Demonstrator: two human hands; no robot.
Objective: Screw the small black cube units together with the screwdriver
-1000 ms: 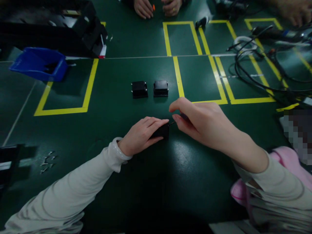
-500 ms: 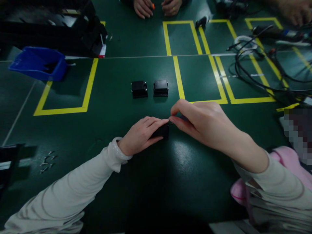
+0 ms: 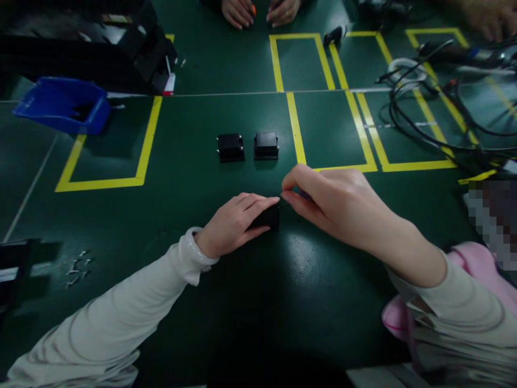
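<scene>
My left hand [image 3: 238, 223] is wrapped over a small black box-shaped part [image 3: 269, 216] on the green table, covering most of it. Just right of it, my right hand [image 3: 329, 202] pinches a thin dark rod [image 3: 284, 205], which reaches to the right end of the box-shaped part. The rod's other end is hidden in my fingers, so its kind cannot be told. Beyond my hands stand two similar black parts, one on the left [image 3: 230, 147] and one on the right [image 3: 266, 146], with small shiny screws at their sides.
Several loose screws [image 3: 74, 272] lie at the left. A blue bin [image 3: 64, 105] sits at the back left beside black trays [image 3: 137, 59]. Black cables [image 3: 398, 116] spread at the right, near pink cloth [image 3: 476, 258]. Another person's hands [image 3: 283, 12] rest across the table.
Hardly anything differs. My right fingertips have shifted very slightly at the rod, and my left hand stays on the black part.
</scene>
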